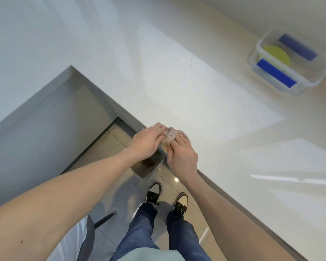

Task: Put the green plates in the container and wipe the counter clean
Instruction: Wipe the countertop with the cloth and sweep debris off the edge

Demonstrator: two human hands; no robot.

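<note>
Spanning most of the view, the white counter runs from the far wall down to its near edge, where the person stands. Below that edge lies a glossy tiled floor, with two black-and-white shoes side by side and blue jeans above them.

At the far right of the counter, close to the wall, sits a clear lidded container with two blue latches. Green plates lie inside it, visible through the lid; how many cannot be told, since that part of the view is blurred.

Both bare forearms reach forward to the counter's near edge. The left hand and the right hand meet there, fingers curled and gripping one bunched beige cloth between them. The cloth rests at the counter edge, well apart from the container.

Directly beneath the hands, on the floor, stands a small clear bin holding dark matter at its bottom.
</note>
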